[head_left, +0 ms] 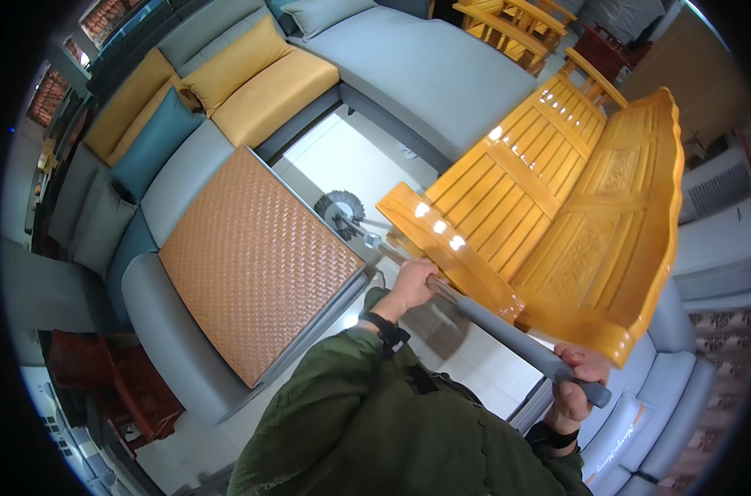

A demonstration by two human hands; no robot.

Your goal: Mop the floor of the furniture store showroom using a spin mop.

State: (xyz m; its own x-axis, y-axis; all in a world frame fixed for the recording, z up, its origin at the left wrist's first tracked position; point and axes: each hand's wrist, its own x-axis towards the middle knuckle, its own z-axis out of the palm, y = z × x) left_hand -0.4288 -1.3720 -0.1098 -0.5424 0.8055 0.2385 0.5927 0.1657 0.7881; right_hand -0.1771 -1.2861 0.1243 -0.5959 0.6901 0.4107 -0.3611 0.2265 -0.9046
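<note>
A long pole [505, 332] with a grey sleeve and a metal shaft runs diagonally in front of me. At its far end a round, grey-fringed head [341, 209], a mop or brush, is at the tiled floor [326, 146]. My left hand [415, 282] is closed around the metal shaft, just left of the wooden bench's armrest. Near the pole's butt end, my right hand [573, 384] grips the grey sleeve below the bench back's lower corner. The pole passes close beside the varnished wooden bench [511, 192]; whether they touch I cannot tell.
On the left stands a woven-topped panel [260, 260] by a grey sofa arm [177, 347]. A sectional sofa with a grey chaise [425, 68] and yellow seat [276, 93] borders the floor. Another grey sofa [654, 403] is at lower right, a dark red wooden chair [121, 378] at lower left.
</note>
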